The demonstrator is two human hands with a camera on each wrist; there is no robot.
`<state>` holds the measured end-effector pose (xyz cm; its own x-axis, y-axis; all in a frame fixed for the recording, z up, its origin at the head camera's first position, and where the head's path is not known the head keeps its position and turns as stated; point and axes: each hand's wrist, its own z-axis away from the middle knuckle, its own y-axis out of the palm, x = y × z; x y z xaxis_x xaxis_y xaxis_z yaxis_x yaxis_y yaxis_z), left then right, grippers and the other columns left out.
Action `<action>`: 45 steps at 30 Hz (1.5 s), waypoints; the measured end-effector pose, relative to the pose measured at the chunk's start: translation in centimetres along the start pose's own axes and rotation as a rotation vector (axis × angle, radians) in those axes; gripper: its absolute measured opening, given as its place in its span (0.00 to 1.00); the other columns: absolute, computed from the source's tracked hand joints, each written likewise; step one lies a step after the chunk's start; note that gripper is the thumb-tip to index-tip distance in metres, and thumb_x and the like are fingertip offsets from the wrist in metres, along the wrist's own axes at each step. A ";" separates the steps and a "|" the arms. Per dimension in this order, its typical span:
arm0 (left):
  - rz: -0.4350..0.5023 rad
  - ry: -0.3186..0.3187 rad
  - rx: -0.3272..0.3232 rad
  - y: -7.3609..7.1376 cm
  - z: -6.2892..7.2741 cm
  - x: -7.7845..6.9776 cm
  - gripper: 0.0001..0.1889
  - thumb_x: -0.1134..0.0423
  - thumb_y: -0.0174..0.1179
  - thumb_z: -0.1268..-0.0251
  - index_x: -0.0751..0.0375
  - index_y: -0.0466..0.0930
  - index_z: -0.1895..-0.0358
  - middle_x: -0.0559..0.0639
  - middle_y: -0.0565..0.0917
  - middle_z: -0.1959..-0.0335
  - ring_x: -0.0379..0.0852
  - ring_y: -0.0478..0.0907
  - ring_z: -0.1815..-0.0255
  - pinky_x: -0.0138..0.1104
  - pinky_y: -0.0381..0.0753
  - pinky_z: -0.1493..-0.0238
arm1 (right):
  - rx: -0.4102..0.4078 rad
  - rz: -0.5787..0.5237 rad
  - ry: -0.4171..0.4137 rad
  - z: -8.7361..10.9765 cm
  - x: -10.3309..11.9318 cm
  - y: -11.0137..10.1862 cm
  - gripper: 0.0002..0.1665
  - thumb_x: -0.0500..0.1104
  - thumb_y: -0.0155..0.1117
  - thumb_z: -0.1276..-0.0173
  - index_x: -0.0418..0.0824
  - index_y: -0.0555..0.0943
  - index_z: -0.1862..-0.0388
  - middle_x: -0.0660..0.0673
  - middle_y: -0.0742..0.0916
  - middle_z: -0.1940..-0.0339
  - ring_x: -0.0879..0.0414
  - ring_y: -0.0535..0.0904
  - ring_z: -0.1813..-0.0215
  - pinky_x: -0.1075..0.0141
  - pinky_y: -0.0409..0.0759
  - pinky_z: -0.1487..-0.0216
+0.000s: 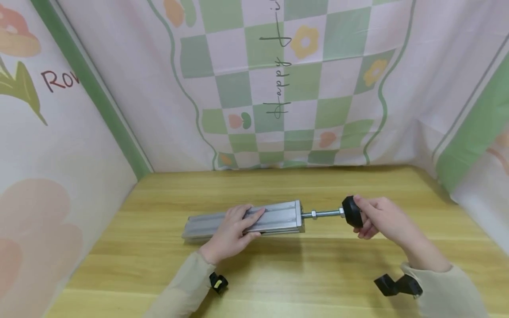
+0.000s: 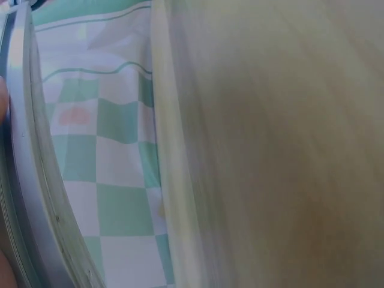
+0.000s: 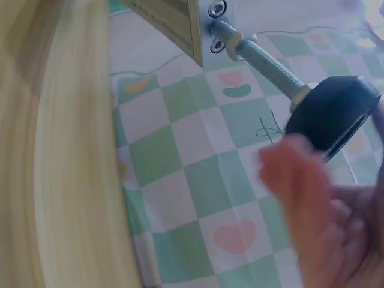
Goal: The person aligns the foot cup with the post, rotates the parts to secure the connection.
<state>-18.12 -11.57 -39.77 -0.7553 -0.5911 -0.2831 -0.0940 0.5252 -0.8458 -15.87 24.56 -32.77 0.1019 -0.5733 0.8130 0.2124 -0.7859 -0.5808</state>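
Observation:
A silver aluminium profile (image 1: 278,216) lies lengthwise across the wooden table in the head view. My left hand (image 1: 235,232) holds it near the middle, fingers spread over the top and thumb along the near side. From its right end sticks a threaded rod (image 1: 328,213) with a nut (image 1: 314,214), ending in a black levelling foot (image 1: 351,212). My right hand (image 1: 379,221) holds this foot by its outer rim, thumb on the upper edge. In the right wrist view a blurred finger (image 3: 297,180) is beside the foot (image 3: 330,114). The left wrist view shows the profile's edge (image 2: 36,150).
The table (image 1: 258,274) has light wood grain. A checked curtain (image 1: 274,79) hangs behind its back edge, with patterned cloth (image 1: 59,145) on the left and more on the right. A small black wrist camera (image 1: 218,282) sits at the left cuff, another (image 1: 397,286) at the right.

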 end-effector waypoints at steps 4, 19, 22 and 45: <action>-0.006 0.006 -0.005 0.0 0.0 0.1 0.31 0.56 0.62 0.39 0.58 0.68 0.33 0.63 0.71 0.39 0.58 0.67 0.38 0.53 0.62 0.35 | -0.060 0.070 -0.154 0.1 -0.4 0.1 0.32 0.49 0.32 0.20 0.24 0.72 0.43 0.35 0.86 0.57 0.67 0.82 0.64 0.68 0.83 0.63; 0.001 0.017 -0.030 0.1 0.3 0.0 0.30 0.57 0.63 0.39 0.60 0.68 0.33 0.63 0.71 0.39 0.58 0.67 0.38 0.53 0.64 0.36 | -0.121 0.032 -0.386 0.7 -0.9 -0.1 0.28 0.31 0.62 0.37 0.25 0.68 0.38 0.52 0.82 0.51 0.65 0.83 0.65 0.70 0.83 0.67; -0.018 0.018 -0.039 0.2 0.4 0.1 0.31 0.57 0.63 0.40 0.59 0.69 0.34 0.63 0.71 0.39 0.58 0.68 0.38 0.53 0.64 0.36 | -0.066 0.013 -0.124 0.5 -0.1 0.0 0.30 0.44 0.53 0.27 0.21 0.65 0.37 0.38 0.84 0.58 0.57 0.84 0.71 0.67 0.84 0.68; 0.008 -0.012 0.000 0.2 0.7 0.2 0.31 0.56 0.63 0.40 0.57 0.68 0.33 0.63 0.71 0.39 0.59 0.67 0.37 0.54 0.63 0.36 | -0.062 0.115 -0.780 0.4 -2.4 0.5 0.47 0.20 0.70 0.56 0.32 0.67 0.33 0.59 0.72 0.34 0.71 0.73 0.41 0.78 0.79 0.55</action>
<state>-17.83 -11.99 -40.29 -0.7479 -0.5945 -0.2955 -0.0881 0.5301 -0.8434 -15.63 25.62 -35.03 0.7771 -0.3417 0.5285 0.1067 -0.7561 -0.6458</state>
